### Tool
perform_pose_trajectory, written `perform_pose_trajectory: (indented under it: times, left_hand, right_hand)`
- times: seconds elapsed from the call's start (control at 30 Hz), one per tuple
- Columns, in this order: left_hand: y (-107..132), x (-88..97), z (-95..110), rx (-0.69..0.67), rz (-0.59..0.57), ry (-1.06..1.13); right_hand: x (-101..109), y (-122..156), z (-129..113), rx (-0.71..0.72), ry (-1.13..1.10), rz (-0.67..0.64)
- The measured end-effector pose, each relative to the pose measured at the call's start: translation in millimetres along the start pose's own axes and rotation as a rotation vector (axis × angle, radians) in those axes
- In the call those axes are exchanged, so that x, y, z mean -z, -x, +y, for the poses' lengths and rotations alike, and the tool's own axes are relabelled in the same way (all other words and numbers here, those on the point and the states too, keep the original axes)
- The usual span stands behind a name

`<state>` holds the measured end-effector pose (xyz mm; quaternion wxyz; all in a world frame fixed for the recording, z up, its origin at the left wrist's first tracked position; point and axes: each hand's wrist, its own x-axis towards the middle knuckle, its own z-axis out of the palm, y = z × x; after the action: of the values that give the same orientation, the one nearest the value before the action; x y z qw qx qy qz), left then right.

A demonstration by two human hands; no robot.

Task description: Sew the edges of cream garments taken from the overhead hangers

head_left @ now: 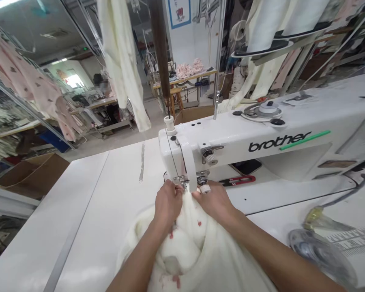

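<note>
L hand [168, 201] fingers closed, pinching cream fleecy fabric w/ red spots [188, 239] | R hand [214, 200] pressing same, fingers curled | fabric bunched on white counter [115, 178], edge under needle of white Brother sewing machine [261, 138] | judged soft, light, floppy; grip near seam edge.
</note>
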<state>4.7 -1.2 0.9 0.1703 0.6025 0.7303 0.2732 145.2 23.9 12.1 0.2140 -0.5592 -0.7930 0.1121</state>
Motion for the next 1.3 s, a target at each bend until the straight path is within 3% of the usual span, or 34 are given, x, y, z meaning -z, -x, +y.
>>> perform_pose_trajectory:
  times: [0.73,1.03,1.3]
  left_hand:
    - [-7,-6.7,-2,-0.044,0.084,-0.045]
    - [-4,-0.3,-8,-0.139,0.073,0.029]
    - [-5,-0.7,-8,-0.137,0.055,0.099]
  right_hand:
    - [-28,-2,7,0.022,0.097,0.08]
    - [-3,8,16,0.177,-0.048,-0.013]
    - [1,6,15,0.111,-0.069,-0.045]
